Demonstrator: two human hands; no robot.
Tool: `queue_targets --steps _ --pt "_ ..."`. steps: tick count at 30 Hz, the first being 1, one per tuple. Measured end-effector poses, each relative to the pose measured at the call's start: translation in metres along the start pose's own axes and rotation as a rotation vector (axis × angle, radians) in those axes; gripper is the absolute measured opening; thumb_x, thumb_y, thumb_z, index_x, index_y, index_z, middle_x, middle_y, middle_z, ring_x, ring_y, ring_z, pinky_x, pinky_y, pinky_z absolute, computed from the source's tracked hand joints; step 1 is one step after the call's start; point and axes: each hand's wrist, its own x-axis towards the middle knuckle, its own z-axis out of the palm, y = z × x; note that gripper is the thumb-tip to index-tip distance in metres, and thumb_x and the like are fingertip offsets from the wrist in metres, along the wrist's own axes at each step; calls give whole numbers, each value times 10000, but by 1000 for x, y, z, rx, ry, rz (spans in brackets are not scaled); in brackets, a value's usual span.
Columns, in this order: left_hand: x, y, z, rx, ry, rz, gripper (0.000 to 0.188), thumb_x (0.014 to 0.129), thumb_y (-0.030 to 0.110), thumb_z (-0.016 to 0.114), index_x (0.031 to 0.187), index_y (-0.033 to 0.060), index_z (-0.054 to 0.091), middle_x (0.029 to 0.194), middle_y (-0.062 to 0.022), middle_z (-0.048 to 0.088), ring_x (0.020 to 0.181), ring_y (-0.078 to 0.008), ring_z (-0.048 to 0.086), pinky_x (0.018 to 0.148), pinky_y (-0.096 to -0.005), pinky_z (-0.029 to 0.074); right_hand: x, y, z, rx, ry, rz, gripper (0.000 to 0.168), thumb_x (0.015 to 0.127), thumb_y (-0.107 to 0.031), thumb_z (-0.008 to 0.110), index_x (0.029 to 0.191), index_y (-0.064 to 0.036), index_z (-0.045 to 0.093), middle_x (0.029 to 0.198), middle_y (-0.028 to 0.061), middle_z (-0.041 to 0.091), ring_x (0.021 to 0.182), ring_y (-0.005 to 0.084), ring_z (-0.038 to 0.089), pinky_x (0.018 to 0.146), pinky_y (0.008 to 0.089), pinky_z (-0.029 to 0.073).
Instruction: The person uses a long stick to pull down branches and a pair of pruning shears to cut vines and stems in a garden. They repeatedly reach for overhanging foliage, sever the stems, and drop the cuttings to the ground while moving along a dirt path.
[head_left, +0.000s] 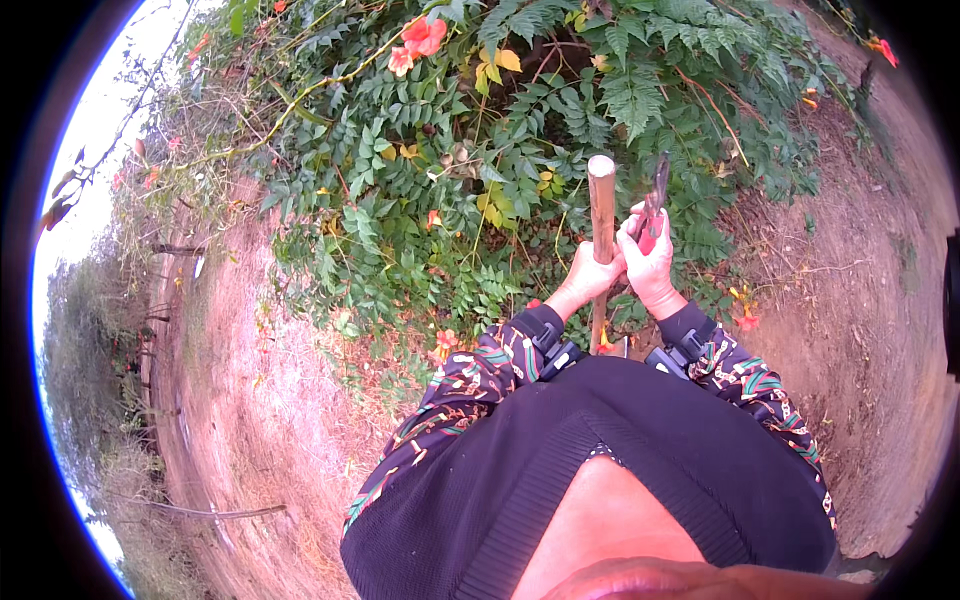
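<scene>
My left hand (592, 271) is wrapped around a wooden pole (602, 202), which stands close to upright with its pale cut end on top. Beside it, my right hand (649, 255) grips pruning shears (655, 191) with red handles, their dark blades pointing up and away from me. The two hands touch or nearly touch at the thumbs. Below my left hand the pole runs down between my forearms, where its lower part is partly hidden. Directly beyond both hands is a leafy trumpet vine (420, 165).
Orange-red trumpet flowers (424, 37) hang among the leaves, with yellowed leaves (496, 206) here and there. A long bare stem (300, 101) arches across the upper left. Dry bare soil (847, 315) spreads to the right, and straw-covered ground (262, 420) to the left.
</scene>
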Motion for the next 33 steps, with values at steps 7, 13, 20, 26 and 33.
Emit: queue_targets --steps 7,13,20,26,33 --pt "-6 0 -9 -210 19 -2 254 771 213 653 880 -8 595 672 -20 593 556 -76 542 501 -251 454 -5 0 10 82 -157 -3 342 791 90 512 1096 -25 409 826 -4 444 774 73 474 739 225 427" --pt "-15 -6 -7 -256 169 -21 248 769 224 662 853 -7 629 664 -4 596 608 -53 527 533 -236 443 -9 5 15 -20 -98 -37 350 790 65 524 1110 -29 417 825 -10 475 781 76 494 745 216 417" --pt "-13 -4 -3 -270 406 167 238 804 180 623 943 -13 637 754 -2 632 702 -33 515 624 -235 456 -10 29 24 -21 -59 -121 443 809 94 484 1218 -24 360 1079 70 477 906 126 520 854 282 416" --pt "-12 -4 -11 -236 433 166 200 807 141 594 919 -20 633 743 1 622 687 -42 513 602 -236 450 -8 19 42 117 -18 -10 505 794 100 476 1267 -17 343 1098 69 511 974 142 524 931 288 372" --pt "-13 -21 -20 -227 290 100 125 762 107 617 759 -18 610 651 -11 593 624 -63 536 542 -249 442 7 6 29 255 -254 397 523 747 19 528 1246 -18 379 1051 50 533 964 152 532 889 298 405"
